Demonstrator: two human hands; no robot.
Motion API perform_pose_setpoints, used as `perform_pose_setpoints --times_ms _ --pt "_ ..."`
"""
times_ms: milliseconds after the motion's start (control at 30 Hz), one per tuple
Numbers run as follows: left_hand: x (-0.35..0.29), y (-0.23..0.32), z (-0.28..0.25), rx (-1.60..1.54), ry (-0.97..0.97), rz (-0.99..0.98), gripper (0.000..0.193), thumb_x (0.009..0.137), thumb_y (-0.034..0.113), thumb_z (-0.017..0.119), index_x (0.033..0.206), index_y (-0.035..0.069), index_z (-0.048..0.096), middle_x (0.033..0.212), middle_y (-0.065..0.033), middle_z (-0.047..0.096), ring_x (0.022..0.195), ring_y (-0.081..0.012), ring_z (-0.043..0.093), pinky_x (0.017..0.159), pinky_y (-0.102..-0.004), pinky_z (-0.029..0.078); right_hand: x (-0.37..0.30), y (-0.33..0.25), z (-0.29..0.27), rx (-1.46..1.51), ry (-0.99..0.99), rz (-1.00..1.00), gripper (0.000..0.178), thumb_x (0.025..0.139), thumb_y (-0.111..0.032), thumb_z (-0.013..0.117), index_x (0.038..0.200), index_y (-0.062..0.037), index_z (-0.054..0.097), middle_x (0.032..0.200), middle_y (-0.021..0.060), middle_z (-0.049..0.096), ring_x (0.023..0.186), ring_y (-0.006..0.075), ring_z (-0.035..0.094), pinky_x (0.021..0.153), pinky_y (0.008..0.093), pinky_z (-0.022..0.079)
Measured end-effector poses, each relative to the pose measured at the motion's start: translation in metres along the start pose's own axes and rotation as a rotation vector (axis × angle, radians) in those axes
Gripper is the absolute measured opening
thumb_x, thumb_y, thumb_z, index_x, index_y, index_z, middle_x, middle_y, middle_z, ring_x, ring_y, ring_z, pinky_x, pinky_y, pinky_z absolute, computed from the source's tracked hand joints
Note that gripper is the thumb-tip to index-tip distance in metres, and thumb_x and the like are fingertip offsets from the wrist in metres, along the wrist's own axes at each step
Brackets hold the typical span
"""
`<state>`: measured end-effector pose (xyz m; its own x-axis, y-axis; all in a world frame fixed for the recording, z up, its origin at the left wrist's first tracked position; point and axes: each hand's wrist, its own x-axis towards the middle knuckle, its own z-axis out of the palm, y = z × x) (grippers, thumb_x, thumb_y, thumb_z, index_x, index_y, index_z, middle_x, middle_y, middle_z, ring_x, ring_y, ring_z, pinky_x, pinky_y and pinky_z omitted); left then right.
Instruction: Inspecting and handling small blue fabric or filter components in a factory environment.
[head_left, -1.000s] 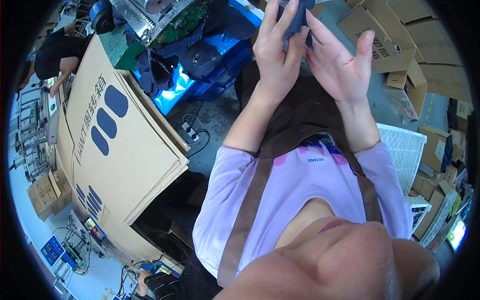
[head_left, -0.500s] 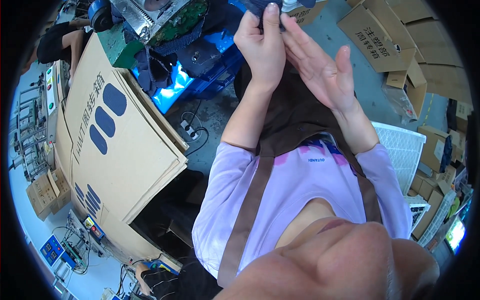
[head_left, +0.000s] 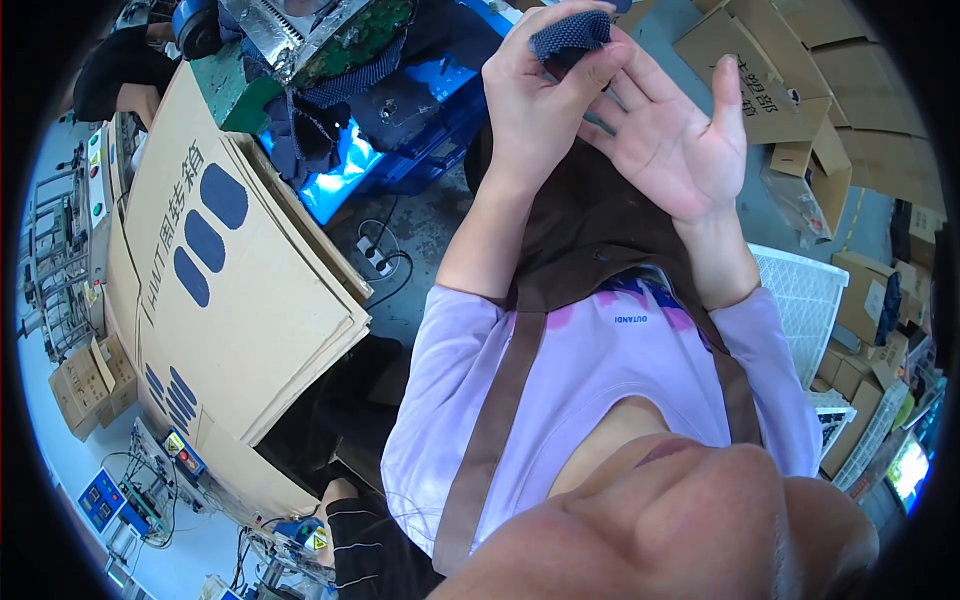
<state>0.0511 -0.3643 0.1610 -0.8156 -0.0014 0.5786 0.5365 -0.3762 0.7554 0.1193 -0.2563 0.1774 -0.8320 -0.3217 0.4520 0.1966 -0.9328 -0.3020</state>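
Head view: the left hand (head_left: 535, 110) has its thumb and fingers closed on a small, curled piece of navy woven fabric (head_left: 568, 38), held up at the upper edge. Beside it the right hand (head_left: 675, 150) is spread open, palm showing and thumb raised, its fingertips behind the left thumb; whether they touch the fabric is hidden. Below both hangs a brown apron (head_left: 590, 225). To the left, a green-and-metal machine (head_left: 340, 50) stands by a blue bin (head_left: 405, 165), and stacked cardboard sheets (head_left: 275, 325) carry navy oval patches (head_left: 205, 245). An open carton (head_left: 735, 60) lies to the right.
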Motion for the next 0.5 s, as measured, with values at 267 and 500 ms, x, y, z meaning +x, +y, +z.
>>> perform_pose_setpoints --times_ms 267,500 --pt "-0.007 0.012 0.003 -0.012 -0.045 -0.016 0.027 0.093 0.004 0.059 0.119 0.000 0.064 0.112 -0.0134 0.059 0.100 -0.0220 0.059 0.091 -0.0299 0.046 0.002 0.011 0.027 -0.049 0.348 0.017 0.086 0.095 -0.069 0.012 0.154 -0.0073 0.019 0.155 0.0194 0.029 0.141 0.0339 0.030 0.115 0.0457 0.020" --pt "-0.008 0.009 0.007 0.013 -0.064 -0.016 0.027 0.092 0.004 0.059 0.119 0.000 0.064 0.112 -0.0131 0.059 0.099 -0.0220 0.059 0.091 -0.0297 0.046 0.004 0.012 0.026 -0.496 0.428 0.043 0.081 0.097 -0.066 0.019 0.151 -0.0061 0.027 0.149 0.0199 0.038 0.135 0.0300 0.040 0.113 0.0399 0.027"
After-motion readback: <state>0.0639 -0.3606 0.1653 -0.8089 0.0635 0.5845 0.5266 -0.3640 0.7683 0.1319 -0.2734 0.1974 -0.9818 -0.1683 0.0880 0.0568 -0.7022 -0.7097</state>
